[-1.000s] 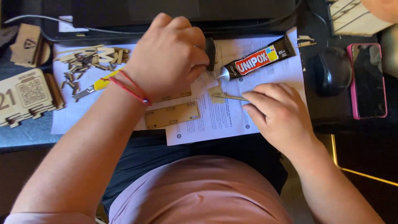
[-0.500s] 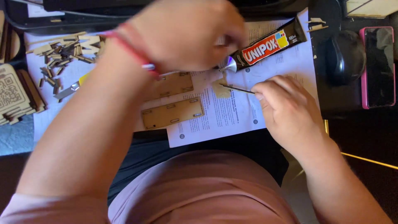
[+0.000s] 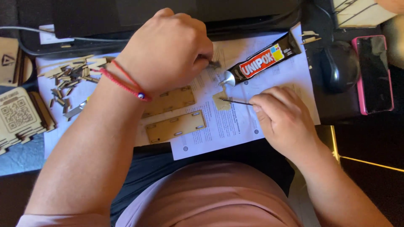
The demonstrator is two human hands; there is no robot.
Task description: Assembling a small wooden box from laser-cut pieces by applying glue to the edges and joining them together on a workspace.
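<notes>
My left hand (image 3: 168, 50), with a red string bracelet on the wrist, hovers over the white printed sheet (image 3: 235, 126) and pinches a small dark piece (image 3: 214, 64) that is mostly hidden by the fingers. My right hand (image 3: 283, 120) grips a thin stick (image 3: 235, 101), and the stick's tip rests on a yellowish glue blob (image 3: 220, 101) on the sheet. A black glue tube (image 3: 263, 61) lies just above, its silver nozzle pointing at the blob. Two flat slotted wooden panels (image 3: 174, 127) lie under my left forearm.
A heap of small wooden pieces (image 3: 69, 75) and an engraved wooden box (image 3: 17, 115) lie at the left. A black mouse (image 3: 338, 69) and a phone in a pink case (image 3: 374, 73) sit at the right. A dark device (image 3: 126, 17) with cables spans the top.
My left hand has swung from above the tube's nozzle back towards the left and settled over the sheet. My right hand keeps the stick at the glue blob.
</notes>
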